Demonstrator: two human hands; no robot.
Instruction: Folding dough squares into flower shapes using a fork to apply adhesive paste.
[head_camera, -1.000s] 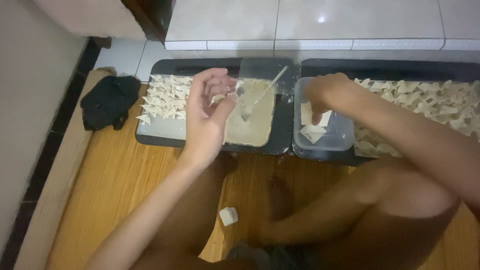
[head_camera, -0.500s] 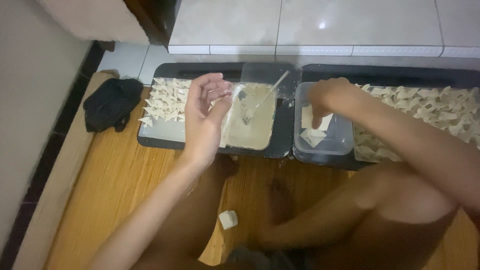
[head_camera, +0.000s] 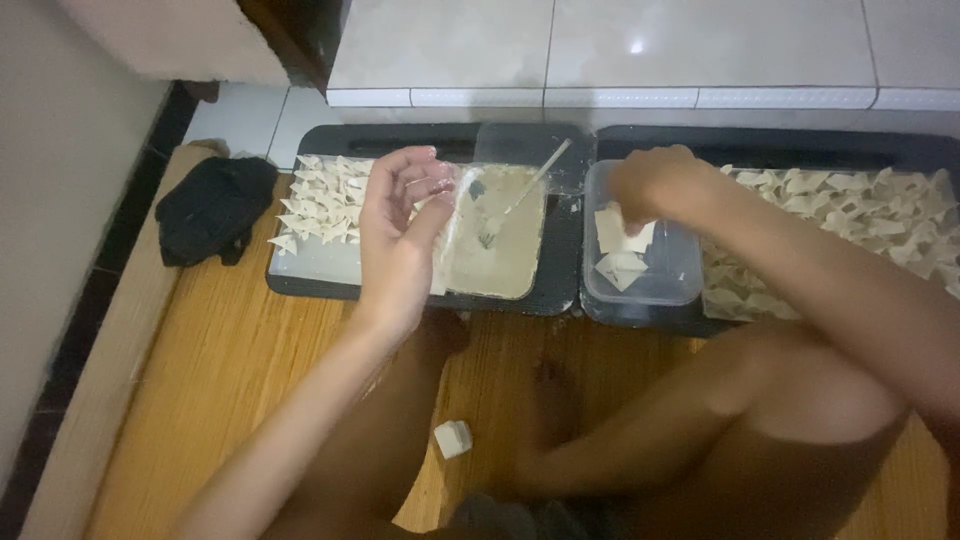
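Pale wrapper (head_camera: 612, 228) pinched in right hand (head_camera: 650, 185) fingers; left hand (head_camera: 400, 220) fingers loosely curled, empty

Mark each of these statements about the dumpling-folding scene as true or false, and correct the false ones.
1. The right hand reaches into a clear plastic container of square wrappers. True.
2. The spoon lies on the wooden floor. False: it stands in the filling container, handle leaning toward the tiled step.
3. Folded dumplings lie on the left black tray. True.
4. The left hand grips the spoon. False: it is held palm-up over the left tray, apart from the spoon.
5. A black cloth lies left of the trays. True.
6. The right-hand tray is bare. False: it holds many folded dumplings.
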